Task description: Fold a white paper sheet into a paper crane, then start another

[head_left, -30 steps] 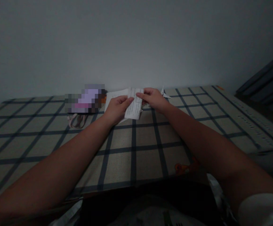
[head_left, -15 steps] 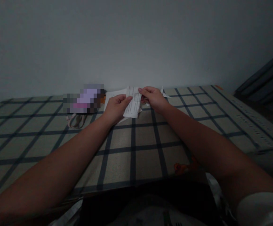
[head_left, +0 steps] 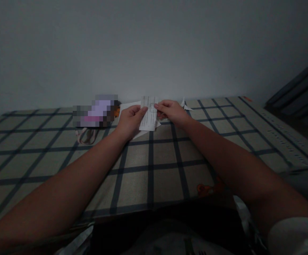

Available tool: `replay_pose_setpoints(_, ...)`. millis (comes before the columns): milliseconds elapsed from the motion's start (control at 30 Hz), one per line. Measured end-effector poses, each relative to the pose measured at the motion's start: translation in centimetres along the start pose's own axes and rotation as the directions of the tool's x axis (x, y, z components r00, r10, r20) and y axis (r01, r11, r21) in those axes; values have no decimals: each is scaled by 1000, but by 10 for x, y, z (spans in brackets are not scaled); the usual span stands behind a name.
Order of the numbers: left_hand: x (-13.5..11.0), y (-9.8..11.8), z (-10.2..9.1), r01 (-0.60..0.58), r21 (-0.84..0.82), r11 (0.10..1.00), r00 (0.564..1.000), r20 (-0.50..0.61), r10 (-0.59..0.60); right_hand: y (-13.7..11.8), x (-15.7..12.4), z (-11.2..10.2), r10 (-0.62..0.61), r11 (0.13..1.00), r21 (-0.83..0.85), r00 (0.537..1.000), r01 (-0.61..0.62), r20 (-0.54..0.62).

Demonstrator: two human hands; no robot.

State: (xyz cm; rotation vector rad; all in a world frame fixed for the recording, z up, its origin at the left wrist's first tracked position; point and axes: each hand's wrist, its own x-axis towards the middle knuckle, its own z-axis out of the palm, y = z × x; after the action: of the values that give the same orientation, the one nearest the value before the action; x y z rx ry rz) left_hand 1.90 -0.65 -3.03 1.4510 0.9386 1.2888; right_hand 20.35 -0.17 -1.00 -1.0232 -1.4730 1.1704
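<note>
A narrow printed paper slip point(head_left: 148, 115) stands nearly upright between both hands, just above a checked bed sheet point(head_left: 154, 166). My left hand point(head_left: 130, 122) pinches its left edge with thumb and fingers closed. My right hand point(head_left: 171, 111) pinches its right edge near the top. A second white sheet of paper point(head_left: 127, 106) lies flat beneath and behind the hands, partly hidden by them.
A blurred purple object point(head_left: 95, 111) lies by the wall at the left, with pale straps point(head_left: 86, 136) trailing from it. A small folded white paper point(head_left: 186, 105) sits behind my right hand. A dark piece of furniture point(head_left: 300, 95) stands at the right. The wall is close behind.
The slip has been tipped up a little more upright and shifted slightly left; both hands kept their pinch on it.
</note>
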Motion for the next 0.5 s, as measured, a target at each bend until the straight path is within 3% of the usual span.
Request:
replay_pose_setpoints(300, -4, 1, 0, 55, -57, 997, 998, 39, -53, -1, 1, -1, -52, 993, -107, 992, 39, -116)
replay_pose_setpoints(500, -4, 5, 0, 56, 13, 998, 998, 28, -57, 3, 4, -4, -41, 998, -46, 990, 35, -138)
